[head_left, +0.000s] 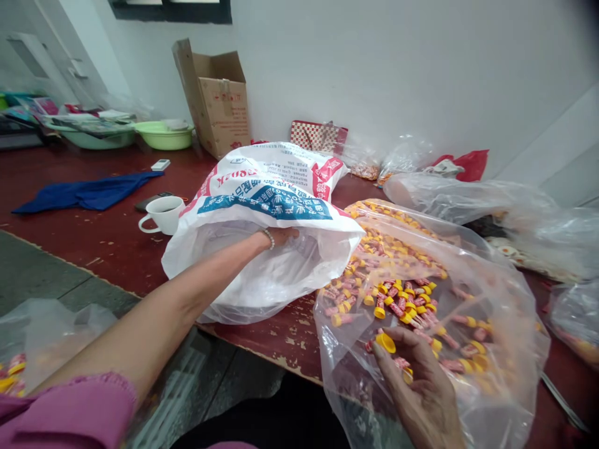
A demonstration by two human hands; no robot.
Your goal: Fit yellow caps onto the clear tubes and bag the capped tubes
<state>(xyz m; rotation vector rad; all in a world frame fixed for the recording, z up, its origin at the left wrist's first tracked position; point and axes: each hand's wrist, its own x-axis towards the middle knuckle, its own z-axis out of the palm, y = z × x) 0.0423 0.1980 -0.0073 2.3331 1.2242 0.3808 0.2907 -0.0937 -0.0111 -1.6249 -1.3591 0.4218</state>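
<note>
My left hand reaches through the mouth of a white woven sack printed in red and blue. Its curled fingers are at the bunched clear plastic liner inside; the fingertips are partly hidden. A beaded bracelet circles that wrist. My right hand, at the near side of a large clear plastic bag, pinches a small pink-patterned tube with a flared yellow cap between thumb and fingers. Many similar yellow-capped pieces lie in that bag, right of the sack.
A white mug with dark liquid stands left of the sack, near a blue cloth. Behind are a cardboard box and a green basin. More clear bags line the wall. The worn red tabletop ends near my lap.
</note>
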